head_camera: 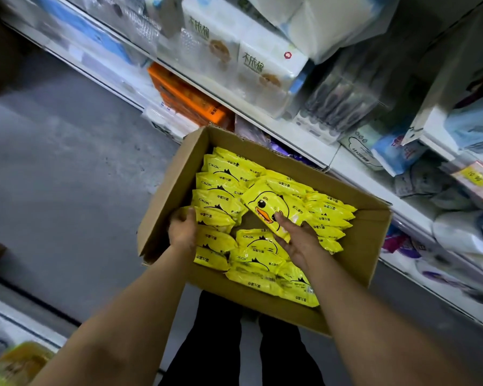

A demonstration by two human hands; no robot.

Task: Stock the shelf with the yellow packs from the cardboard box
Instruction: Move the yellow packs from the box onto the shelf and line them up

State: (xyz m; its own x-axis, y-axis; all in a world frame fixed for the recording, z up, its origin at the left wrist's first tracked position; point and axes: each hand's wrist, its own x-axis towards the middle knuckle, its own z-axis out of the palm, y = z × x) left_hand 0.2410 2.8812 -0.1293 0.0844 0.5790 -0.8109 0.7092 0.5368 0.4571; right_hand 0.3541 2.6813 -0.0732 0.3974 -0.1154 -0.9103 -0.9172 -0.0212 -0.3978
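Nearest, the right hand (296, 240) lies over the duck-faced yellow pack (273, 210), thumb on its face and fingers curled round its near end, so it seems to be gripping it, though the far fingers are hidden. That pack rests atop the others in the cardboard box (371, 235), its long axis running diagonally from the hand up toward the left. Beside it, the left hand (183, 228) grips the upright row of yellow packs (215, 215) by the box's left wall. Beyond the box, to the right, stands the shelf (304, 140), nearer the right hand.
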